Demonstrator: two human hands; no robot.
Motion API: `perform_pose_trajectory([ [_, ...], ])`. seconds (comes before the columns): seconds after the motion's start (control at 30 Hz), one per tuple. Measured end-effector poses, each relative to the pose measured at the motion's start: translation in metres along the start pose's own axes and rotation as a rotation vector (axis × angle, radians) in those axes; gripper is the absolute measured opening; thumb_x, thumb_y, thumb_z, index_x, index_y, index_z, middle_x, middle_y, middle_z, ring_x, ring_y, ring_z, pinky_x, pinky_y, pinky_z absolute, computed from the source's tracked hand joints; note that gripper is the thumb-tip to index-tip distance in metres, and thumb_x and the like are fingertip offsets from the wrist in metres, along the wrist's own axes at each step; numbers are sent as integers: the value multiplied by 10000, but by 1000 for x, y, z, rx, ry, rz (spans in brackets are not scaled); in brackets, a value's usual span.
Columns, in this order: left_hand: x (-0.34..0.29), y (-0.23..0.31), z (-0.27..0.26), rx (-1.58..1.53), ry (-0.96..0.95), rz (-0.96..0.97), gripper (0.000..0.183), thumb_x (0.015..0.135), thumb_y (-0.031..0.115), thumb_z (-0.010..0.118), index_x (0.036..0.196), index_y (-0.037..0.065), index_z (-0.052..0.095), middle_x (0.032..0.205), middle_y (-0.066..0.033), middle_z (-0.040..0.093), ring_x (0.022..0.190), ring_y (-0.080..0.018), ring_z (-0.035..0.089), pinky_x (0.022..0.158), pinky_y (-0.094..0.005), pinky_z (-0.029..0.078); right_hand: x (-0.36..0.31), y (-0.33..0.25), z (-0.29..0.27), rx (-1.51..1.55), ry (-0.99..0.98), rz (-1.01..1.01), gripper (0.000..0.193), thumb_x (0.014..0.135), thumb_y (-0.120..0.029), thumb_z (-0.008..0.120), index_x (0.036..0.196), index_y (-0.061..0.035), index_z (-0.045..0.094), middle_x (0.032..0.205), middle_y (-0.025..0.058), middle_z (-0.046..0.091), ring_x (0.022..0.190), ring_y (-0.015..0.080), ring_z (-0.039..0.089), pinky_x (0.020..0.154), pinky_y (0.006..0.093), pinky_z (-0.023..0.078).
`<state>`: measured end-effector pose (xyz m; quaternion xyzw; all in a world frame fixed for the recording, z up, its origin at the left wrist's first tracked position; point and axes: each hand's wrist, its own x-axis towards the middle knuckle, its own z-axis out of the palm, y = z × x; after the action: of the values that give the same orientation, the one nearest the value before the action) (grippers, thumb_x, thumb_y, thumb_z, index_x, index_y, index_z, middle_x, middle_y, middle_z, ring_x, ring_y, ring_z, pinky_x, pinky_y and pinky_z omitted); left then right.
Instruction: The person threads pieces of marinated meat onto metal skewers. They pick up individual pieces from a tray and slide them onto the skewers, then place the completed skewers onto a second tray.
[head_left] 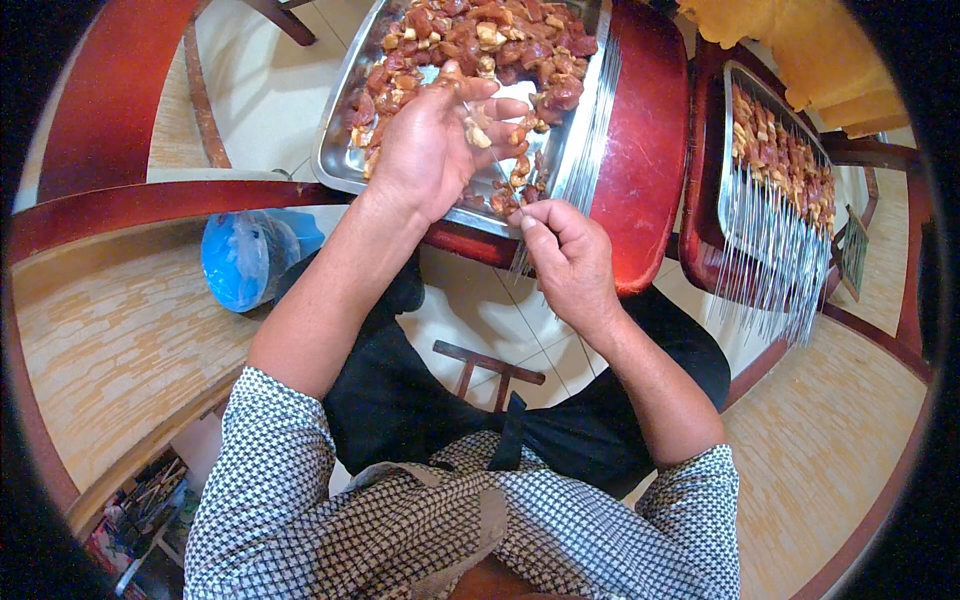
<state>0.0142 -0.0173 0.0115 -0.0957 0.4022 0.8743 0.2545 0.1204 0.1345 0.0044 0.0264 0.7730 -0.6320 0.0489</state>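
Note:
My left hand (430,145) is turned palm up over a metal tray (335,150), its fingers spread and loosely bent. Against those fingers rests a pale piece of meat (478,132), which seems to be on a thin metal skewer. Lower down, my right hand (570,255) pinches the skewer's near end between thumb and fingertips. Chunks of raw, sauce-coated meat (480,35) fill the far part of the tray, with a few pieces near its front edge. Along the tray's right side lies a bundle of bare metal skewers (598,125).
The tray stands on a red chair seat (650,150). On another seat to the right, a second tray (728,150) holds loaded meat skewers (775,150), their metal ends hanging over the edge. A blue bucket (235,262) is at left; yellow cloth (810,50) hangs at upper right.

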Motion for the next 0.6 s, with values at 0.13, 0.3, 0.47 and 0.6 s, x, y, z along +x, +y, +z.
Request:
perform_pose_trajectory([
  [0.13,4,-1,-4,-1,48,48,325,968,261,309,1045,19,514,1002,-197,598,851,-269,610,825,-417,504,0,-2,0,2,-1,-17,123,865,-69,512,865,14,603,635,48,544,591,95,512,538,271,421],
  [0.3,7,6,-11,-74,-26,81,311,970,250,314,1026,21,516,1039,-186,586,868,-283,603,842,-443,494,-1,-1,-1,39,-7,-14,117,865,-62,511,866,15,599,629,40,528,591,86,504,543,264,417],
  [0.47,9,11,-12,-92,-1,102,289,972,227,317,1034,26,515,1065,-195,591,934,-310,603,848,-470,499,-1,-5,-1,4,-3,-22,117,866,-62,510,870,14,598,623,36,530,579,82,501,527,262,415],
  [0.6,7,10,-10,-36,-5,114,266,968,202,335,1048,21,513,1065,-208,591,930,-305,608,825,-456,516,-1,-5,0,-3,-4,-17,122,869,-67,509,874,14,600,622,40,537,573,77,501,519,258,416],
])
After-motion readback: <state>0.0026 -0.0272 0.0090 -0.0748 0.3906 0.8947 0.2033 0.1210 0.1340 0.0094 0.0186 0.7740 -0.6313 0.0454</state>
